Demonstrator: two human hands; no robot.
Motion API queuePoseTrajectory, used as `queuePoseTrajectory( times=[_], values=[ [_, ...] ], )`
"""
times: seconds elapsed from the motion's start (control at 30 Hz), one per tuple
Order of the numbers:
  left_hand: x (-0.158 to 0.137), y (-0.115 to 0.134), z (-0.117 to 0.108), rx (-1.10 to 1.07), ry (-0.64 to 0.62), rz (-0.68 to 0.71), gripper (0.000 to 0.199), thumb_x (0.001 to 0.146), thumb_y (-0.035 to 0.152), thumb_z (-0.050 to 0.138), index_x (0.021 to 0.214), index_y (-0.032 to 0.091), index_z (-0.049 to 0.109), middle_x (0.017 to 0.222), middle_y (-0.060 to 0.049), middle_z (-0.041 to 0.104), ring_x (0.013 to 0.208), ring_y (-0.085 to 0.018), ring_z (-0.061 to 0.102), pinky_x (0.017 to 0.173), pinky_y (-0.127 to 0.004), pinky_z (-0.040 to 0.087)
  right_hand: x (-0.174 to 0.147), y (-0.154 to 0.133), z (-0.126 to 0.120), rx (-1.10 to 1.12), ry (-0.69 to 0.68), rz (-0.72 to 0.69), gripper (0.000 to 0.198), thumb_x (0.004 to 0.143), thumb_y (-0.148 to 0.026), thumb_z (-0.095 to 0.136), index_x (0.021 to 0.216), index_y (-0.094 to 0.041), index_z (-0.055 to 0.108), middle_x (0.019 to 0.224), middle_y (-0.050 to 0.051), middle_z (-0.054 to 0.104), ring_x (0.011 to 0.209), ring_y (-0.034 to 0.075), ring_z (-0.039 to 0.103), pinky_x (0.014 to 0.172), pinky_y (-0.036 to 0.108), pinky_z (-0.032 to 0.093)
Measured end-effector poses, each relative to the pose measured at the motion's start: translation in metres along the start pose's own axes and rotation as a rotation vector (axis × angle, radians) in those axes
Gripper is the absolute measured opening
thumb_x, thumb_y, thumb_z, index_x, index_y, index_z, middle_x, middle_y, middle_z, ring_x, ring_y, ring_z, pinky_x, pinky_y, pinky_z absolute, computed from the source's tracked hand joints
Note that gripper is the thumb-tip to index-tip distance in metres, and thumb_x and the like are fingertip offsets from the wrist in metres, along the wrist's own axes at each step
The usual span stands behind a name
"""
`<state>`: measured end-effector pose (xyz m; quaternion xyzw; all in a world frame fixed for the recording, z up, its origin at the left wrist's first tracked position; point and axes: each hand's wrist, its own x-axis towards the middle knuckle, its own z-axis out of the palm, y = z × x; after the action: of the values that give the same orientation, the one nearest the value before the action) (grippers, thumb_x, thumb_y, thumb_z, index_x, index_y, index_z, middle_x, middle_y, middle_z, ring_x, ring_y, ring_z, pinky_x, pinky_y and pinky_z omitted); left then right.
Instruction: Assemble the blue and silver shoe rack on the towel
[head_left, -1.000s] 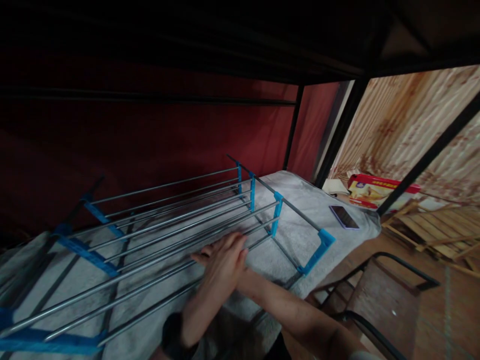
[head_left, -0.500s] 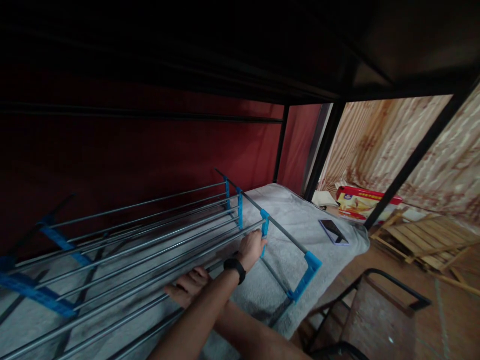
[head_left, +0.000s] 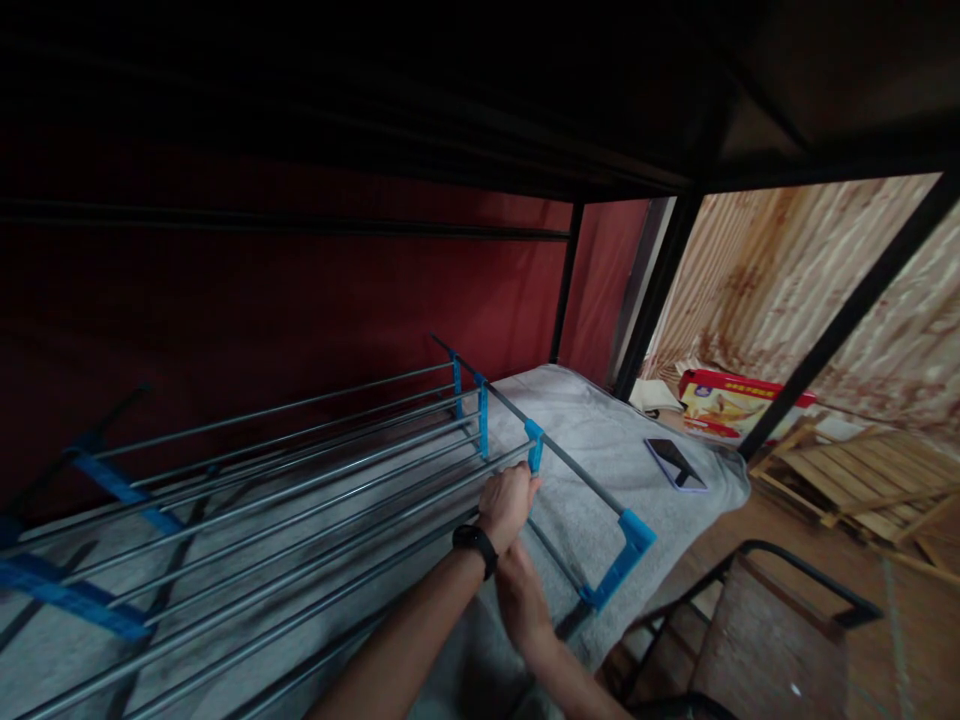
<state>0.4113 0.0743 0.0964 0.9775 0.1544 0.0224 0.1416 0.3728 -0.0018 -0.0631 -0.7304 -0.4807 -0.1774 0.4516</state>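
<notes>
A folding drying rack (head_left: 360, 490) of grey metal rods with blue plastic end brackets lies across the bed. My left hand (head_left: 508, 502), with a black watch on its wrist, is closed around the rack at a blue bracket (head_left: 535, 447) on its right end. Just below it is my right hand (head_left: 523, 592), tucked against the left hand's underside near the lower rods. The fingers of the right hand are hidden behind the left. To the right, a blue corner piece (head_left: 626, 560) joins the rack's end bars.
A grey blanket (head_left: 585, 420) covers the bed, and a phone (head_left: 676, 465) lies on it. Black bunk frame posts (head_left: 660, 280) and an upper deck enclose the space. A chair (head_left: 772, 630), wooden slats (head_left: 870, 470) and a red-yellow box (head_left: 742, 405) are at the right.
My right hand has moved right, from the rods beneath my left forearm to just under my left hand. The left hand stays on the rack's bracket. The view has shifted slightly.
</notes>
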Motion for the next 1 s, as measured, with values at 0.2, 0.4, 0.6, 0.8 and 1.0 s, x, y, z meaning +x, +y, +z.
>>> queuePoseTrajectory(
  times=[0.2,0.4,0.6,0.8,1.0],
  values=[
    [-0.002,0.002,0.0,0.001,0.028,0.001,0.035,0.103,0.04,0.043,0.111,0.015,0.067,0.103,-0.015,0.077,0.1,-0.027,0.075,0.081,-0.034,0.055,0.053,0.041,-0.042,0.111,0.376,0.48,0.04,0.096,-0.031,0.046,0.133,-0.017,0.053,0.128,0.016,0.059,0.122,0.026,0.057,0.106,0.047,0.047],
    [-0.003,0.005,-0.003,0.026,0.022,-0.026,0.037,0.104,0.038,0.04,0.114,0.015,0.067,0.105,-0.015,0.077,0.103,-0.026,0.074,0.086,-0.033,0.054,0.097,0.044,-0.05,0.242,0.298,0.483,0.031,0.088,-0.025,0.045,0.11,-0.015,0.065,0.104,0.013,0.07,0.094,0.023,0.065,0.089,0.037,0.053],
    [-0.002,0.005,-0.003,0.031,0.007,-0.008,0.037,0.105,0.038,0.037,0.115,0.017,0.066,0.103,-0.015,0.077,0.104,-0.025,0.074,0.086,-0.034,0.052,0.101,0.049,-0.059,0.232,0.25,0.474,0.029,0.081,-0.02,0.043,0.095,-0.016,0.068,0.085,0.008,0.073,0.07,0.019,0.061,0.072,0.03,0.05],
    [-0.002,0.005,-0.003,0.048,0.004,0.017,0.039,0.105,0.036,0.035,0.116,0.015,0.065,0.102,-0.016,0.077,0.103,-0.026,0.073,0.088,-0.035,0.052,0.102,0.05,-0.061,0.176,0.224,0.483,0.031,0.081,-0.02,0.041,0.093,-0.016,0.069,0.084,0.008,0.073,0.069,0.019,0.061,0.07,0.029,0.048],
    [-0.003,0.004,-0.008,0.022,-0.025,0.018,0.039,0.106,0.038,0.034,0.12,0.016,0.064,0.104,-0.014,0.077,0.104,-0.026,0.073,0.084,-0.034,0.053,0.103,0.05,-0.063,0.214,0.231,0.484,0.033,0.079,-0.02,0.042,0.096,-0.016,0.07,0.087,0.009,0.074,0.07,0.019,0.062,0.071,0.028,0.048]
  ],
)
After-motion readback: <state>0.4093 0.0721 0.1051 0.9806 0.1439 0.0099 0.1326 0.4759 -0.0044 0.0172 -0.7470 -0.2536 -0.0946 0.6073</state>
